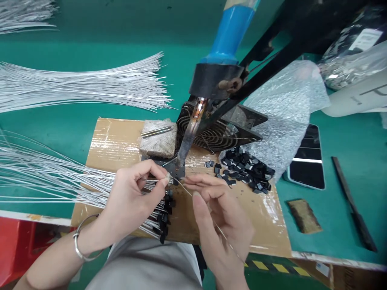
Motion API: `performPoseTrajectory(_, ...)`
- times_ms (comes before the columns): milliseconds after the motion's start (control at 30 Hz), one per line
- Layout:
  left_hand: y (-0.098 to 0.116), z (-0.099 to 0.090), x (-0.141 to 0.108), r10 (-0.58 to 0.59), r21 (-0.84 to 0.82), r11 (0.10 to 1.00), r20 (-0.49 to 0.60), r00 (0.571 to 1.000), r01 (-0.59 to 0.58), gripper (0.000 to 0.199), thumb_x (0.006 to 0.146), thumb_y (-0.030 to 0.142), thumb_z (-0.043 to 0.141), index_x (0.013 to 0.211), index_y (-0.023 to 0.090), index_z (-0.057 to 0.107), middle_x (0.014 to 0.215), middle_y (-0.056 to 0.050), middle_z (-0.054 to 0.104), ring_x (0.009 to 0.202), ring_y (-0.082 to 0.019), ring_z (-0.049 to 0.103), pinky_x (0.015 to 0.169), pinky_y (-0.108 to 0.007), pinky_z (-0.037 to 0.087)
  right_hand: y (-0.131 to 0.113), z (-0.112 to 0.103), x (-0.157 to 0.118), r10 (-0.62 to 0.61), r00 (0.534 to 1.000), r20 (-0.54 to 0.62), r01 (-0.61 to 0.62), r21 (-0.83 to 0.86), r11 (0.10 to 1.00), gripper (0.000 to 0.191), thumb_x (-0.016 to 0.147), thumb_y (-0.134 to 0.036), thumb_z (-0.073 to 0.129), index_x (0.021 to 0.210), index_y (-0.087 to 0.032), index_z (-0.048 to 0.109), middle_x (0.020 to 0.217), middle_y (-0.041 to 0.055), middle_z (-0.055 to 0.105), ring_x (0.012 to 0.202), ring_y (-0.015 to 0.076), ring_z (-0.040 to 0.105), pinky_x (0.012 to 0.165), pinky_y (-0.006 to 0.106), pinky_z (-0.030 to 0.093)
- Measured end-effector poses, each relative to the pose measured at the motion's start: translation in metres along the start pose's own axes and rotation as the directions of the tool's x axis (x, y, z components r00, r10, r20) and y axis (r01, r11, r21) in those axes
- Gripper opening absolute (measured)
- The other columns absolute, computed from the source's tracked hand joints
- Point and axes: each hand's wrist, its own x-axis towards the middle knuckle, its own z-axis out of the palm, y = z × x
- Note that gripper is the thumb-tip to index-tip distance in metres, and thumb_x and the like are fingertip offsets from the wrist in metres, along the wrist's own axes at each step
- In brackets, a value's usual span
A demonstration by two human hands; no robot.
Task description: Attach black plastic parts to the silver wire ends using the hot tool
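Note:
My left hand [133, 201] is closed in a pinch on a thin white wire, beside the tip of the soldering iron [190, 137]. The wire's end is mostly hidden by my fingertips. In my right hand [223, 217] a thin strand of solder wire [223, 233] is held between thumb and fingers; it runs from near the iron's tip down across the palm. Under my left hand lies a bundle of white wires [99, 187], with black connectors [165, 217] on their near ends. The iron, with a blue handle [231, 34], is clamped in a black stand, tip down.
A cardboard sheet [116, 139] covers the green table. Behind the hands sit a fan [214, 135] and a wrapped block [159, 143]. Loose black connectors [248, 169] spill from bubble wrap [281, 108]. Rightward lie a phone [306, 161], a sponge [304, 216] and a dark tool [353, 205].

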Motion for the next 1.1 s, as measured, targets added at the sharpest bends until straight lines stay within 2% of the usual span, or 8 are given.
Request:
performPoseTrajectory(67,0.001,0.000,0.001,-0.008,0.011,1.000,-0.010,1.000,0.008,0.012,0.088,0.021,0.064,0.077,0.018,0.069,0.085,-0.003,0.077,0.073,-0.016,0.069,0.061,-0.028,0.046,0.000,0.003,0.001,0.026,1.000,0.012,-0.027,0.066,0.997,0.016,0.101,-0.011,0.060,0.093,-0.025,0.059,0.128,0.0036,0.069,0.122,0.0213,0.069,0.105,0.040,0.056)
performPoseTrajectory(133,0.002,0.000,0.003,-0.019,0.016,1.000,-0.015,1.000,0.020,0.012,0.088,0.022,0.064,0.077,0.018,0.069,0.085,-0.003,0.076,0.075,-0.017,0.069,0.061,-0.029,0.046,-0.001,0.005,0.001,0.040,0.999,0.009,-0.040,0.100,0.994,0.018,0.099,-0.009,0.062,0.094,-0.025,0.059,0.130,0.0035,0.072,0.124,0.0212,0.071,0.107,0.039,0.057)
performPoseTrajectory(300,0.005,0.002,0.005,-0.026,-0.003,1.000,-0.018,0.999,0.026,0.012,0.087,0.023,0.065,0.077,0.019,0.069,0.086,-0.004,0.077,0.081,-0.021,0.073,0.064,-0.031,0.048,-0.005,0.006,0.002,0.021,1.000,-0.009,-0.020,0.098,0.995,0.021,0.093,-0.006,0.066,0.089,-0.025,0.060,0.125,0.0045,0.080,0.114,0.0201,0.078,0.099,0.031,0.064)
performPoseTrajectory(500,0.006,0.003,0.008,-0.024,0.016,1.000,-0.038,0.999,0.024,0.011,0.086,0.023,0.065,0.077,0.019,0.069,0.086,-0.004,0.078,0.079,-0.020,0.072,0.060,-0.030,0.045,-0.012,0.011,0.004,0.102,0.991,-0.083,-0.090,0.141,0.986,0.017,0.097,-0.013,0.066,0.085,-0.024,0.060,0.120,0.0064,0.082,0.110,0.0200,0.080,0.097,0.031,0.065)
performPoseTrajectory(700,0.008,0.002,0.007,-0.029,0.016,0.999,-0.040,0.999,0.030,0.011,0.087,0.022,0.065,0.076,0.019,0.069,0.088,-0.004,0.079,0.081,-0.020,0.073,0.060,-0.030,0.046,-0.013,0.014,0.005,0.127,0.986,-0.104,-0.108,0.171,0.979,0.017,0.098,-0.015,0.066,0.085,-0.023,0.061,0.120,0.0064,0.082,0.110,0.0191,0.080,0.096,0.030,0.066)
performPoseTrajectory(833,0.007,0.003,0.007,-0.035,0.020,0.999,-0.046,0.998,0.035,0.011,0.086,0.020,0.065,0.076,0.020,0.069,0.087,-0.004,0.078,0.079,-0.020,0.073,0.060,-0.030,0.046,-0.011,0.012,0.005,0.099,0.993,-0.070,-0.087,0.155,0.984,0.017,0.097,-0.014,0.068,0.085,-0.024,0.061,0.121,0.0067,0.082,0.110,0.0209,0.080,0.094,0.032,0.067)
performPoseTrajectory(1000,0.007,0.004,0.009,-0.039,0.013,0.999,-0.050,0.998,0.039,0.010,0.085,0.020,0.065,0.076,0.020,0.069,0.089,-0.004,0.079,0.081,-0.020,0.073,0.061,-0.030,0.047,-0.015,0.015,0.007,0.150,0.982,-0.111,-0.129,0.178,0.976,0.019,0.099,-0.016,0.065,0.082,-0.024,0.061,0.119,0.0050,0.082,0.109,0.0185,0.080,0.097,0.030,0.064)
performPoseTrajectory(1100,0.009,0.002,0.009,-0.044,0.005,0.999,-0.057,0.997,0.044,0.010,0.084,0.021,0.066,0.075,0.020,0.069,0.088,-0.004,0.078,0.080,-0.020,0.073,0.060,-0.030,0.047,-0.013,0.015,0.009,0.126,0.987,-0.102,-0.111,0.147,0.983,0.019,0.097,-0.015,0.066,0.081,-0.024,0.061,0.119,0.0058,0.082,0.108,0.0203,0.080,0.096,0.032,0.065)
